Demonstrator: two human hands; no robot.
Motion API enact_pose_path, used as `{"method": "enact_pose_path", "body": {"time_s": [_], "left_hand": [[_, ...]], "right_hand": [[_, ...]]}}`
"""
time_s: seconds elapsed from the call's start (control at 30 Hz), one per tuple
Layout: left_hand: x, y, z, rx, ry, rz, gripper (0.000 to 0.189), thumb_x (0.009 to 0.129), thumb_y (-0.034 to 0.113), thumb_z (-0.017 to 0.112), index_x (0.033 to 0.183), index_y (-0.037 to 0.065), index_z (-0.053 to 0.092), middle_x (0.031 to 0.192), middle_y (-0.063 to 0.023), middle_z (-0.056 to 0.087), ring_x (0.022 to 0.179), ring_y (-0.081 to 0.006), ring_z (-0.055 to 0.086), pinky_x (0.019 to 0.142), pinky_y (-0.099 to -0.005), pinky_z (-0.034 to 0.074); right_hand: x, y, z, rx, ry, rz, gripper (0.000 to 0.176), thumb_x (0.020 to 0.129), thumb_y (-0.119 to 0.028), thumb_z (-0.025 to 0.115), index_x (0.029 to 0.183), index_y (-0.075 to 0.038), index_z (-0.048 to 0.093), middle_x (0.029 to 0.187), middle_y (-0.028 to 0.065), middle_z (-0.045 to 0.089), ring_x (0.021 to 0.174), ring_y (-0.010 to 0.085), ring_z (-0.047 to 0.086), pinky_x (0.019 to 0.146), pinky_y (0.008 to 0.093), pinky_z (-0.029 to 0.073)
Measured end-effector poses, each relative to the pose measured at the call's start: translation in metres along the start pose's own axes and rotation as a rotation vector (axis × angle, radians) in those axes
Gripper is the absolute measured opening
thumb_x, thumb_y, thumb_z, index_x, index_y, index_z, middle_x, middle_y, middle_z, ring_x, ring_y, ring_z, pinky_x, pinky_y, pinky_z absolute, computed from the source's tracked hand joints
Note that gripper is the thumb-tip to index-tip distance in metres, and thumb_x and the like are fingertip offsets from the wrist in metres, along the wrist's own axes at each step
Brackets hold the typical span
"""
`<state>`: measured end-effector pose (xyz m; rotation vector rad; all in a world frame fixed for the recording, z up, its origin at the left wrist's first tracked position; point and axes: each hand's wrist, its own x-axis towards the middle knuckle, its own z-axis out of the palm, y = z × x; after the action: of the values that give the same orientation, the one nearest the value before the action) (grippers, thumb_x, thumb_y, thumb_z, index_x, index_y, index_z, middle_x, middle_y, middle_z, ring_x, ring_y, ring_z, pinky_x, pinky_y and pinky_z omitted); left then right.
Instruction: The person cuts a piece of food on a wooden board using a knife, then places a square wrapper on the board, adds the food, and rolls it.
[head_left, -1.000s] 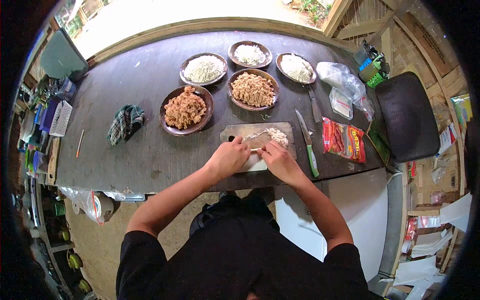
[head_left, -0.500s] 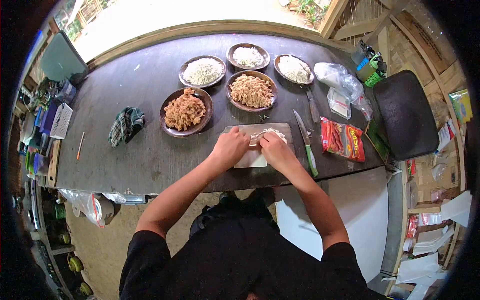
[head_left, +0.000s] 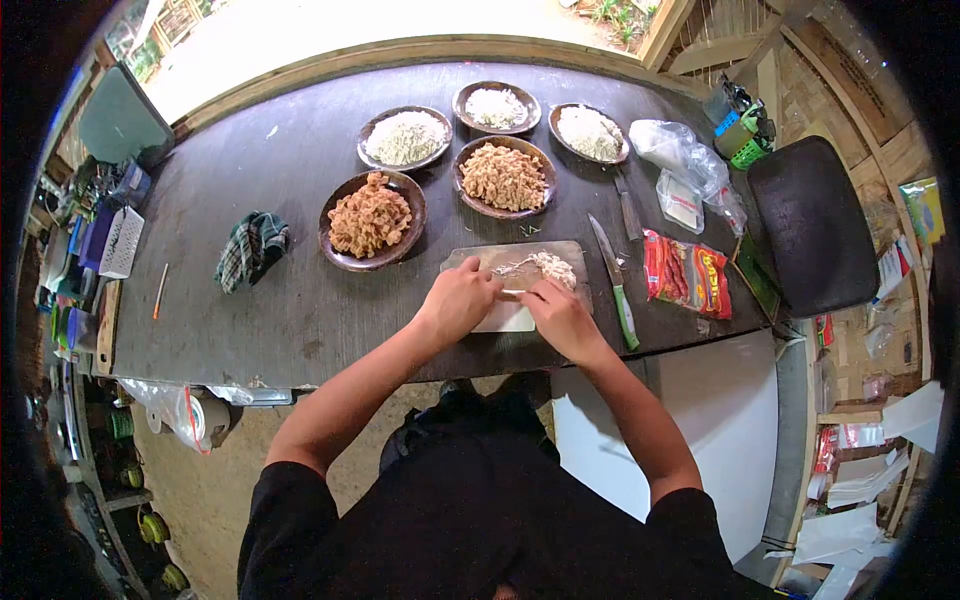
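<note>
My left hand (head_left: 461,299) and my right hand (head_left: 560,314) meet over a translucent cutting board (head_left: 458,262). Between my fingertips, a white sheet (head_left: 507,318) lies on the board, its far edge folded into a thin roll. Both hands have their fingers closed on that edge, one at each end; the fingertips are partly hidden. Just beyond the right fingers sits a small heap of pale shredded food (head_left: 553,267), with a few shreds trailing left. To the right of the board lies a green-handled knife (head_left: 615,285).
Behind the board stand brown plates of crispy fried pieces (head_left: 370,216) (head_left: 505,178) and plates of white flour-like food (head_left: 406,138). A red sausage packet (head_left: 686,277), plastic bags (head_left: 672,150), a second knife (head_left: 628,208) and a black tray (head_left: 810,228) lie right. A checkered cloth (head_left: 252,250) lies left.
Both hands have drawn slightly back toward me, and the right hand has come off the shredded heap, which now shows more fully. The view has shifted a little.
</note>
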<state>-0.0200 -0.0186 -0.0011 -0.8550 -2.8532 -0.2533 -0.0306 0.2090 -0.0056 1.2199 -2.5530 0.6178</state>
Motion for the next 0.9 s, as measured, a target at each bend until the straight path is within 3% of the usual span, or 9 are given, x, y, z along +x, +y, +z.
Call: {"method": "enact_pose_path", "body": {"time_s": [0.23,0.5,0.67,0.9], "left_hand": [[0.001,-0.001,-0.001,-0.117,0.081,-0.070,0.008,0.087,0.023,0.071,0.088,0.016,0.075,0.090,-0.0010,0.070,0.098,-0.0257,0.062,0.077,-0.0381,0.057],[-0.010,0.008,0.000,0.046,0.127,0.010,0.011,0.083,0.026,0.073,0.080,0.015,0.075,0.085,0.0006,0.071,0.092,-0.0243,0.061,0.074,-0.0356,0.056],[-0.002,0.001,0.002,-0.178,0.119,-0.155,0.011,0.081,0.024,0.074,0.075,0.015,0.076,0.077,0.0012,0.070,0.087,-0.0249,0.062,0.075,-0.0363,0.056],[0.005,-0.002,-0.001,-0.117,0.054,-0.122,0.010,0.083,0.025,0.074,0.081,0.016,0.077,0.084,0.0020,0.072,0.091,-0.0252,0.063,0.078,-0.0376,0.055]], "right_hand": [[0.009,-0.001,0.003,0.033,-0.023,0.108,0.013,0.088,-0.005,0.067,0.099,-0.001,0.073,0.093,0.0118,0.063,0.093,0.0306,0.064,0.081,0.0397,0.054],[0.003,-0.006,-0.004,-0.027,-0.007,-0.025,0.018,0.083,-0.005,0.064,0.099,-0.002,0.072,0.092,0.0109,0.062,0.096,0.0281,0.062,0.085,0.0381,0.053],[0.001,-0.005,-0.003,-0.021,-0.010,-0.030,0.018,0.084,-0.004,0.063,0.100,-0.001,0.071,0.094,0.0112,0.063,0.098,0.0285,0.063,0.086,0.0381,0.053],[0.002,-0.001,0.003,0.043,-0.001,0.102,0.020,0.083,-0.003,0.065,0.102,0.000,0.071,0.102,0.0124,0.066,0.103,0.0298,0.063,0.087,0.0408,0.054]]}}
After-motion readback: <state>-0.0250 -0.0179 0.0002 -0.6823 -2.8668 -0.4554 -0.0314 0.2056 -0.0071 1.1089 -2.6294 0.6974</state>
